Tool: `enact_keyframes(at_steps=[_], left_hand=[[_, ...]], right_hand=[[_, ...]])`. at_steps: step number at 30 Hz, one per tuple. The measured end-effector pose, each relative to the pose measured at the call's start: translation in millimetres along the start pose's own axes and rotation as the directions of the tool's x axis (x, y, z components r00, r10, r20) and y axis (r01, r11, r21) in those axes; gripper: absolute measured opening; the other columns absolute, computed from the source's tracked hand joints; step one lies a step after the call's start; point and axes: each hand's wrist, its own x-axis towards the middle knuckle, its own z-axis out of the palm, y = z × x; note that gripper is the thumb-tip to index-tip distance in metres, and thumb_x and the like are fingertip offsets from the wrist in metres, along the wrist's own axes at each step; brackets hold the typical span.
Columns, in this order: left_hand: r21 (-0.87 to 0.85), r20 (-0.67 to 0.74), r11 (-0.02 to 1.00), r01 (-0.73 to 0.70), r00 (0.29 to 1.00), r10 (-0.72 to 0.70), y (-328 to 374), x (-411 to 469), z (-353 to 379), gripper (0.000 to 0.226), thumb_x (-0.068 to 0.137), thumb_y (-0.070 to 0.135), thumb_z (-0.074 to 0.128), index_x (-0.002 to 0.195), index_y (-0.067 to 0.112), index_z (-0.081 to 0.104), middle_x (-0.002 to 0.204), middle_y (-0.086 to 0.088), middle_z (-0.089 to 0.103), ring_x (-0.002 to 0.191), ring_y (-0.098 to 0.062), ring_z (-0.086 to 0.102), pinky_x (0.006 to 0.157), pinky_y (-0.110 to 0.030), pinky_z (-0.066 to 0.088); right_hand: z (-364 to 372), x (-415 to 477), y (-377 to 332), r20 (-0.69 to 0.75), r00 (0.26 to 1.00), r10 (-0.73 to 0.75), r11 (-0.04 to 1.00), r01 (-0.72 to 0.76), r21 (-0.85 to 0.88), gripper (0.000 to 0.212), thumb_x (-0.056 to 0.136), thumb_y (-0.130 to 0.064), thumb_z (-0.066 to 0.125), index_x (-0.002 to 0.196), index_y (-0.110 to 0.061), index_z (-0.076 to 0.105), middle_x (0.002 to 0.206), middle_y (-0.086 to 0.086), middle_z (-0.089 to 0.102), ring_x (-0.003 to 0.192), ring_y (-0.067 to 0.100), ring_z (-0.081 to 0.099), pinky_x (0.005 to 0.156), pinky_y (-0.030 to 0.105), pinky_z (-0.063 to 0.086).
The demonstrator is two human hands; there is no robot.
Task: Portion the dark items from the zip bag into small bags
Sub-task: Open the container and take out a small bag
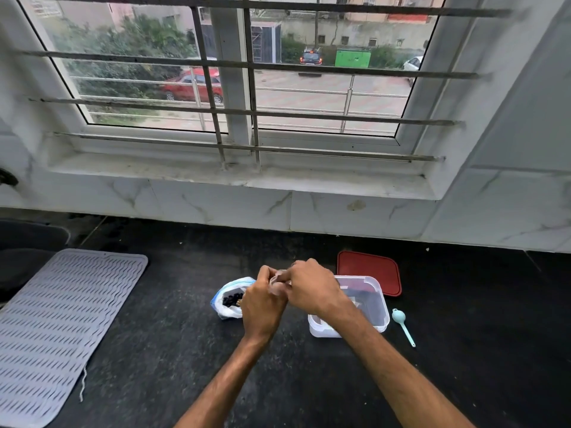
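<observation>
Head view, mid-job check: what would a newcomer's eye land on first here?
The two hands meeting mid-counter, left hand and right hand pinching a small clear bag between them. Just left of them lies the open zip bag with dark items inside; to the right sit a clear tub, a red lid behind it, and a blue scoop. The big barred window fills the top.
</observation>
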Motion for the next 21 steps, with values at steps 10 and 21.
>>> enact_keyframes(at_steps=[10,21], left_hand=[[-0.068,-0.040,0.997,-0.042,0.998,0.039,-9,-2,3,0.009,0.080,0.022,0.069,0.086,0.024,0.061,0.067,0.007,0.067,0.063,-0.018,0.063,0.052,-0.033,0.042],[-0.153,-0.049,0.986,-0.062,0.997,0.055,-6,-19,19,0.022,0.077,0.033,0.072,0.094,0.028,0.060,0.077,0.011,0.069,0.069,-0.015,0.064,0.057,-0.031,0.043]], right_hand=[[8,-3,11,0.114,0.984,-0.137,0.982,0.120,0.147,0.030,0.090,-0.054,0.057,0.115,-0.041,0.067,0.141,-0.008,0.050,0.140,0.017,0.028,0.107,0.055,0.035],[17,-21,43,-0.186,0.950,-0.250,0.869,0.305,0.389,0.017,0.087,-0.027,0.070,0.105,-0.026,0.071,0.103,-0.011,0.067,0.081,0.006,0.062,0.074,0.024,0.053]])
